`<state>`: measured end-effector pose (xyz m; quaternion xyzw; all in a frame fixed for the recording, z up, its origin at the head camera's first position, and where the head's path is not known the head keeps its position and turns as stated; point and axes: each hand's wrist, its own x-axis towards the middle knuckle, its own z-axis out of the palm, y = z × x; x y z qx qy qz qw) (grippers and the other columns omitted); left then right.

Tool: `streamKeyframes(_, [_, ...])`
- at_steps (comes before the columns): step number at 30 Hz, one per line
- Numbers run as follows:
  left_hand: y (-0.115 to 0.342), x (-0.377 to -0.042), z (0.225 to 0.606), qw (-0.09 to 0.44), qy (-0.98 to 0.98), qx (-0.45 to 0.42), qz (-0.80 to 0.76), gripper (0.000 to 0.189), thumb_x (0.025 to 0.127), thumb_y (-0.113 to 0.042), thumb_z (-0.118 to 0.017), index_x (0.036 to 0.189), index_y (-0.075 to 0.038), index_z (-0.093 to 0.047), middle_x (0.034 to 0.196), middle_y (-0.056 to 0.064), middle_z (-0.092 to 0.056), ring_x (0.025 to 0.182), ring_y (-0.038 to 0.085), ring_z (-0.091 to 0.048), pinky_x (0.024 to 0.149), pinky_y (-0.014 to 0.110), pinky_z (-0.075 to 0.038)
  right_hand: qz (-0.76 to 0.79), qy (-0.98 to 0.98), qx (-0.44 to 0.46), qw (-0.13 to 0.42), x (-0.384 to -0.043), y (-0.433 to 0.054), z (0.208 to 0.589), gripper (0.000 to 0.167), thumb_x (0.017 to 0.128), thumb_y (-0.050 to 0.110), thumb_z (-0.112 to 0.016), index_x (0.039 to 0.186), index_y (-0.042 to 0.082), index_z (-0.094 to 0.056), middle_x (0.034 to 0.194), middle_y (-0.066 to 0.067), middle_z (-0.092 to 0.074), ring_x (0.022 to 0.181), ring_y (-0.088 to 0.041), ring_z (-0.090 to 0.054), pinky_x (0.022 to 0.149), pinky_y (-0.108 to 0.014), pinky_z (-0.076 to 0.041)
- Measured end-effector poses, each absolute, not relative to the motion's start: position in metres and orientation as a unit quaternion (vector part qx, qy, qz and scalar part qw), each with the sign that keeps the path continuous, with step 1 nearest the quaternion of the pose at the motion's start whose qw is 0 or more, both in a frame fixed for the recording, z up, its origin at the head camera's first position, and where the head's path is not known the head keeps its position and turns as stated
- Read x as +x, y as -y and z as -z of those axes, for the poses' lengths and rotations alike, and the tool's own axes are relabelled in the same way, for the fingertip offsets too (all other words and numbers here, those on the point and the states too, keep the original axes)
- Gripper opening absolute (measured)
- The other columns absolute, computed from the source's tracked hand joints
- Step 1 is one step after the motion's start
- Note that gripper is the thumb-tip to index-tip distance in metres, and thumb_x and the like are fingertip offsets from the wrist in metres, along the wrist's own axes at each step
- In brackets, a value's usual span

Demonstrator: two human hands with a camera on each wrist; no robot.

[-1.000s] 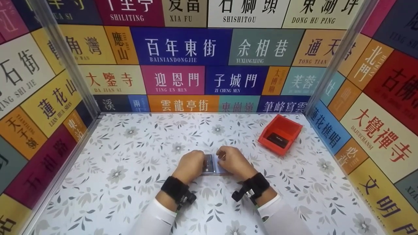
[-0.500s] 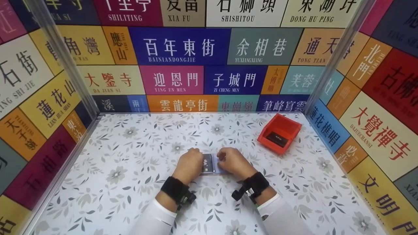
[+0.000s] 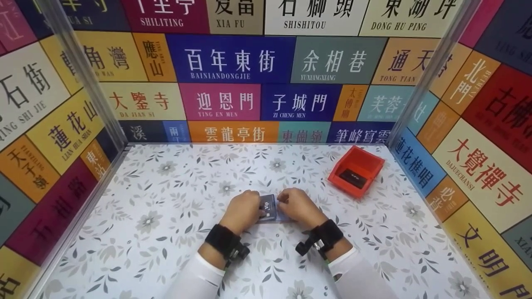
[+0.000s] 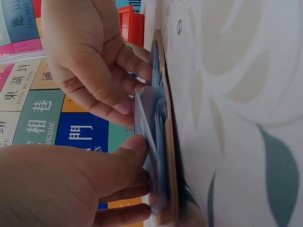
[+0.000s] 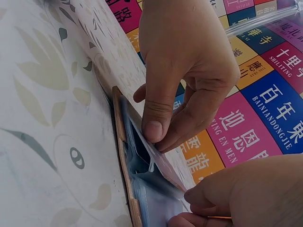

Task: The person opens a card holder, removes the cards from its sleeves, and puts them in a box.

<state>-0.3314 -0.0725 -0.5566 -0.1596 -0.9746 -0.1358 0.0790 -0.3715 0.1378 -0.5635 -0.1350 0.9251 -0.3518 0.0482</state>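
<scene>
A card holder [image 4: 171,189] with a brown cover and clear plastic sleeves [image 5: 156,203] lies spread on the table between both hands. My left hand [image 3: 244,211] grips a dark card [image 3: 269,209] lettered "Vip" in white, over the holder's left part. In the right wrist view, the left thumb [image 5: 154,130] lies along the raised, tilted card layer. On the other side, my right hand [image 3: 297,205] pinches the edge of a sleeve between thumb and finger. Whether the dark card sits within a sleeve is hard to tell.
A red bin [image 3: 368,160] stands to the right towards the back, with a dark flat item [image 3: 353,177] inside. Sign-printed walls [image 3: 232,58] close off the back and both sides of the floral tabletop [image 3: 166,182].
The dark card has shifted slightly right along with my left fingers, and more of its lettering shows. My right hand stays nearly in place at the sleeve.
</scene>
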Motion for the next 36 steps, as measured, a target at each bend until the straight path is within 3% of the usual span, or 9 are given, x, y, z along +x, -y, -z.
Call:
streamKeyframes(5, [0.0730, -0.3322, 0.5584, 0.077, 0.974, -0.161, 0.136, 0.035, 0.091, -0.033, -0.096, 0.104, -0.007, -0.077, 0.092, 0.008, -0.074, 0.086, 0.029, -0.072, 0.082, 0.048, -0.064, 0.366, -0.920, -0.126, 0.056, -0.3718, -0.1372, 0.5637, 0.018, 0.100, 0.012, -0.078, 0.116, 0.007, -0.084, 0.109, -0.008, -0.084, 0.088, -0.019, -0.073, 0.088, -0.039, -0.063])
streamKeyframes(8, [0.0733, -0.3317, 0.5571, 0.073, 0.974, -0.163, 0.136, 0.035, 0.090, -0.034, -0.097, 0.103, -0.007, -0.077, 0.092, 0.008, -0.075, 0.086, 0.029, -0.072, 0.081, 0.048, -0.064, 0.391, -0.911, -0.117, 0.066, -0.3715, -0.1361, 0.5636, 0.026, 0.100, 0.010, -0.073, 0.124, 0.005, -0.083, 0.102, -0.006, -0.083, 0.077, -0.014, -0.071, 0.071, -0.030, -0.059])
streamKeyframes(12, [0.0733, -0.3314, 0.5551, 0.060, 0.975, -0.162, 0.138, 0.034, 0.090, -0.034, -0.097, 0.100, -0.008, -0.078, 0.092, 0.007, -0.074, 0.087, 0.027, -0.072, 0.080, 0.047, -0.063, 0.453, -0.882, -0.087, 0.096, -0.3711, -0.1339, 0.5634, 0.036, 0.101, 0.009, -0.070, 0.135, 0.000, -0.078, 0.095, -0.007, -0.083, 0.071, -0.014, -0.075, 0.061, -0.025, -0.057])
streamKeyframes(20, [0.0735, -0.3322, 0.5543, 0.054, 0.974, -0.154, 0.159, 0.030, 0.089, -0.030, -0.098, 0.095, -0.010, -0.075, 0.092, 0.008, -0.073, 0.086, 0.028, -0.071, 0.081, 0.050, -0.063, 0.497, -0.861, -0.077, 0.082, -0.3710, -0.1301, 0.5655, 0.039, 0.098, 0.004, -0.077, 0.137, -0.003, -0.077, 0.096, -0.009, -0.085, 0.065, -0.015, -0.075, 0.063, -0.029, -0.063])
streamKeyframes(36, [0.0742, -0.3321, 0.5569, 0.062, 0.973, -0.156, 0.160, 0.030, 0.088, -0.028, -0.098, 0.095, -0.009, -0.077, 0.091, 0.008, -0.073, 0.086, 0.029, -0.071, 0.080, 0.050, -0.063, 0.496, -0.861, -0.068, 0.085, -0.3708, -0.1318, 0.5678, 0.037, 0.090, 0.002, -0.080, 0.126, -0.002, -0.083, 0.085, -0.004, -0.083, 0.064, -0.010, -0.071, 0.060, -0.021, -0.056])
